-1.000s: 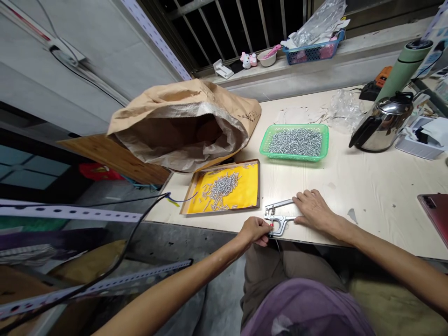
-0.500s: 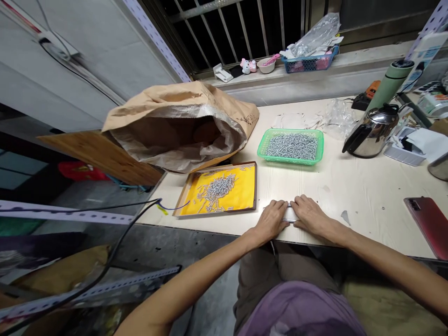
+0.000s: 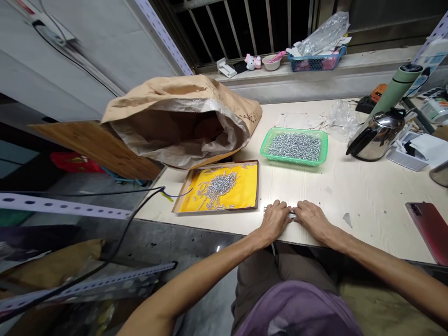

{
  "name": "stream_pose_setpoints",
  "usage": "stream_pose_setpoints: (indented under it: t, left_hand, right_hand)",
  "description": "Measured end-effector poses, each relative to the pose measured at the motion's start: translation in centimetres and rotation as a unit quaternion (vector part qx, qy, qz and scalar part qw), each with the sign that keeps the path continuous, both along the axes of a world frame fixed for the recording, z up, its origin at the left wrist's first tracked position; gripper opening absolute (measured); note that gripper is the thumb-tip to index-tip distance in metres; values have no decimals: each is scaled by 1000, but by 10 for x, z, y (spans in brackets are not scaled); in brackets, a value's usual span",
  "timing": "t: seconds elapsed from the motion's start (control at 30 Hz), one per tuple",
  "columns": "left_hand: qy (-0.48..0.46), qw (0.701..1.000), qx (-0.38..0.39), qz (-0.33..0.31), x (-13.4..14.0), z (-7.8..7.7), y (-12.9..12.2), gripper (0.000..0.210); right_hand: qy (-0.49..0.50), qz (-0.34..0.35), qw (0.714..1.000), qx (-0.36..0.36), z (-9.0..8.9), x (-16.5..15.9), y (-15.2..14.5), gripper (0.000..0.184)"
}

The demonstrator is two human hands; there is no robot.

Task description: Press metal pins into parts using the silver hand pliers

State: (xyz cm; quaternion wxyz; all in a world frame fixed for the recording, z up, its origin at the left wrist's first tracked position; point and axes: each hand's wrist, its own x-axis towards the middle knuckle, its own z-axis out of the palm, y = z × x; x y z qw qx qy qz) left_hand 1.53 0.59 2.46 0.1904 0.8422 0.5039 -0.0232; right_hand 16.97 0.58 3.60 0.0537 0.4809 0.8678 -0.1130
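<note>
At the front edge of the table, my left hand (image 3: 276, 220) and my right hand (image 3: 311, 220) are close together, fingers bent and pressed down. Small silver metal pins (image 3: 291, 215) show in the narrow gap between them, gripped from both sides; my fingers hide most of them. To the left, a shallow tray (image 3: 258, 186) lined in yellow holds a loose heap of similar metal pins (image 3: 221, 184). Behind my hands stands a green plastic basket (image 3: 293, 161) full of the same pins.
A large brown paper sack (image 3: 241, 100) lies open behind the tray. A steel kettle (image 3: 380, 135) and a green flask (image 3: 395, 91) stand at the right, with a red phone (image 3: 429, 228) near the front edge. A black cable (image 3: 122, 233) crosses at the left.
My hands have drawn closer together. The silvery flat patch seen between them has narrowed to a small gap with pins. The view has shifted slightly.
</note>
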Motion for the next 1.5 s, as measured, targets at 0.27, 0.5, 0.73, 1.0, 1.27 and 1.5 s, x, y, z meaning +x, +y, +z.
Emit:
stream_pose_setpoints:
  t: [0.27,0.5,0.73,1.0,1.27,1.5]
  left_hand:
    - [-148,977,152,5,10,-47,-49,36]
    - [-194,961,199,7,24,-53,-64,30]
    - [-161,980,121,-5,20,-69,-64,33]
    - [-137,984,112,-11,21,-81,-63,41]
    - [-99,989,103,-33,21,-88,-57,36]
    - [-95,989,71,-94,12,-76,-51,29]
  right_hand:
    - [61,11,998,-10,-3,22,42,15]
    - [-8,-31,998,52,8,-2,55,18]
    - [26,287,957,26,3,-70,22,16]
    - [43,379,920,90,-38,-88,34,17]
    - [57,368,927,45,-32,-83,37,19]
    - [19,422,905,44,-9,-83,35,10]
